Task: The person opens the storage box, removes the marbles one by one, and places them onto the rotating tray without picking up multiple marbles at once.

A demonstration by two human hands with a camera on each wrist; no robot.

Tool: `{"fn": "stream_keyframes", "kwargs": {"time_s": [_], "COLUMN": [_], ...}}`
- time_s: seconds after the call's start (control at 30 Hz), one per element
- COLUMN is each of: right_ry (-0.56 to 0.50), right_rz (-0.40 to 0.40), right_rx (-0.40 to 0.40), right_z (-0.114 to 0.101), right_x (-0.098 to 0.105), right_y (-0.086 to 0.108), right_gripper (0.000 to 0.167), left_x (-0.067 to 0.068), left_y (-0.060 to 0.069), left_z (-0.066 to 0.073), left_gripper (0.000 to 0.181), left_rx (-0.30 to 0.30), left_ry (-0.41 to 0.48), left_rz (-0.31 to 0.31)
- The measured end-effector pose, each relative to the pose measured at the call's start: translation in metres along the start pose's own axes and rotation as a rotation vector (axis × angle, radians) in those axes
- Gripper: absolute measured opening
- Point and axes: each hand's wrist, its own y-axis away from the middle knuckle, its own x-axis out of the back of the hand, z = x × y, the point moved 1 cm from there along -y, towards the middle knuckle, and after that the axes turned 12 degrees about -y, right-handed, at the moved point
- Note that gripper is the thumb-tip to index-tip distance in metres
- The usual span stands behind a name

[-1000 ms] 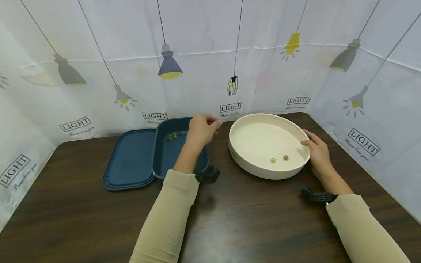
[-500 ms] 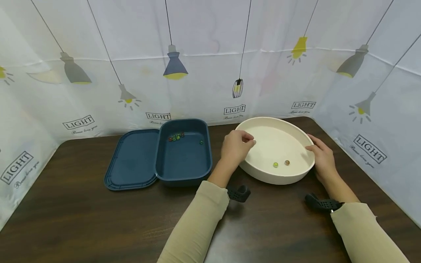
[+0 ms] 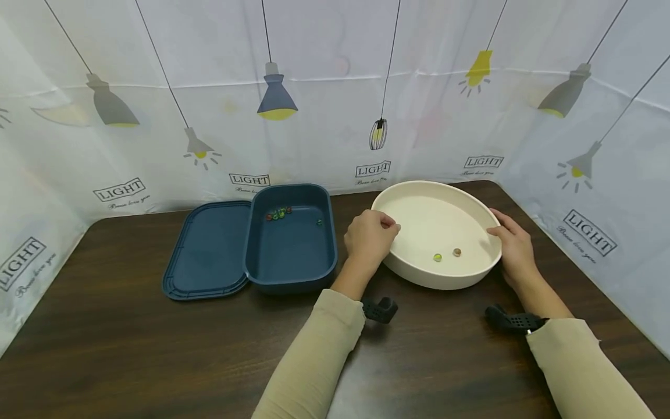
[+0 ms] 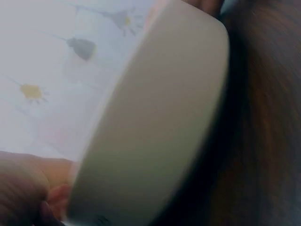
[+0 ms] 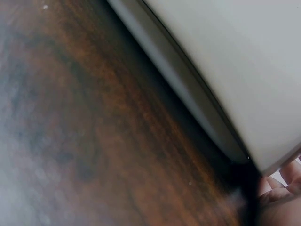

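Note:
A round cream tray (image 3: pixel 429 203) holds a yellow-green marble (image 3: pixel 437 257) and a brownish marble (image 3: pixel 457 252). My left hand (image 3: pixel 369 238) has its curled fingers at the tray's left rim; in the left wrist view they touch the rim of the tray (image 4: pixel 150 108). On the right side, my right hand (image 3: pixel 515 250) grips the rim, thumb on top. Its fingers (image 5: pixel 291 176) show beside the tray wall (image 5: pixel 244 70) in the right wrist view. The blue box (image 3: pixel 290 256) contains several marbles (image 3: pixel 281 213) in a cluster and one apart (image 3: pixel 319 222).
A flat blue lid (image 3: pixel 209 250) lies left of the box on the dark wooden table (image 3: pixel 157 349). A white curtain (image 3: pixel 324 116) printed with lamps stands behind and at the sides.
My left hand has moved right from over the blue box to the cream tray's left rim, uncovering the single marble in the box. My right hand has stayed on the tray.

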Motion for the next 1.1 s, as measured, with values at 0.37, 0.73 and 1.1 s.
{"fn": "stream_keyframes", "kwargs": {"time_s": [0.37, 0.73, 1.1], "right_ry": [0.038, -0.001, -0.008], "right_rz": [0.002, 0.013, 0.011], "right_rx": [-0.018, -0.018, -0.032], "right_z": [-0.001, 0.001, -0.002], "right_x": [-0.004, 0.0, 0.0], "right_y": [0.001, 0.002, 0.001], "right_gripper": [0.054, 0.053, 0.054], "left_x": [-0.013, -0.009, 0.069], "left_y": [0.001, 0.003, 0.021], "left_z": [-0.017, -0.01, 0.001], "left_gripper": [0.014, 0.017, 0.022], "left_rx": [-0.127, -0.101, -0.229], "left_ry": [-0.026, -0.068, 0.092], "left_rz": [-0.017, -0.07, -0.134]}}
